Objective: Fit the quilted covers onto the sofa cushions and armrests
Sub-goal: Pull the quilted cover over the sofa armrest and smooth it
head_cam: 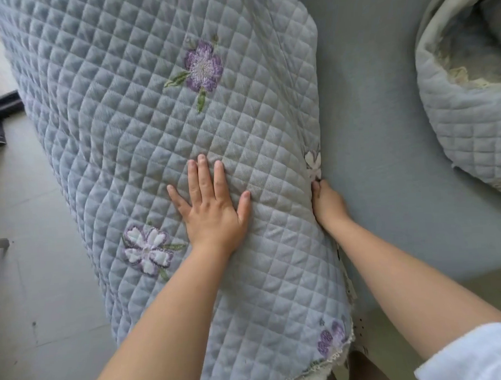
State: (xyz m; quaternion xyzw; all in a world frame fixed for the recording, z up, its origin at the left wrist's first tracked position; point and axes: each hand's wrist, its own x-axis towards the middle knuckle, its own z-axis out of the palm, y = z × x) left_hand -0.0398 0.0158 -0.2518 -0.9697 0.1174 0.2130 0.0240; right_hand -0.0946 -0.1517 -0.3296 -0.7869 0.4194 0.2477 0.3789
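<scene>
Cover [153,122]: draped over the sofa armrest, beside the bare seat [385,124].
Left hand [212,203]: flat, fingers spread, pressing the cover.
Right hand [327,203]: fingers hidden at the cover's edge; grip cannot be told.

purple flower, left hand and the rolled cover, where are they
purple flower [203,66], head view, on its pale centre
left hand [212,205], head view, on its back
rolled cover [469,120], head view, on its quilted outer wall

The left hand [212,205] presses flat on the quilted cover [141,114]; the right hand [327,201] grips its right edge beside the sofa seat [386,142].
</scene>
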